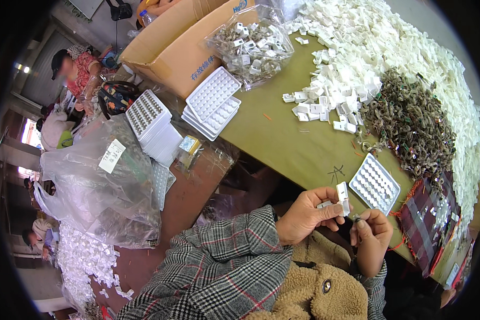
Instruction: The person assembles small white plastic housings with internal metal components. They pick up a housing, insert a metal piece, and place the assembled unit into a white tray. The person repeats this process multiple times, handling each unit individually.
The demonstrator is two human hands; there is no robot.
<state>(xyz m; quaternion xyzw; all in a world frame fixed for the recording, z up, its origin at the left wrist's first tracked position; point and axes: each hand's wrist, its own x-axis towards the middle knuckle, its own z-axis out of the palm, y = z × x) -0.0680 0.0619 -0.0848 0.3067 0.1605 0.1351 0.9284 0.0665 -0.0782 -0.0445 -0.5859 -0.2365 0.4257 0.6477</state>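
Observation:
My left hand [304, 216] is closed on small white plastic housings [343, 200], one standing upright between thumb and fingers and another against the fingers. Close beside it, my right hand [372, 234] pinches a small dark part [357, 217], too small to make out well. Both hands are over the near edge of the green table [266, 133]. Just beyond them lies a white tray [376, 184] with rows of round white pockets. Farther right is a heap of dark coiled wire parts [413, 120], beside a large pile of white housings [384, 37].
A cardboard box [181, 58] and a clear bag of parts [253, 48] stand at the back. Stacked white trays [210, 104] sit left of the bag. A big plastic bag [101, 181] rests on the brown table [184, 200]. A checked cloth [429, 224] lies at right. Other people sit far left.

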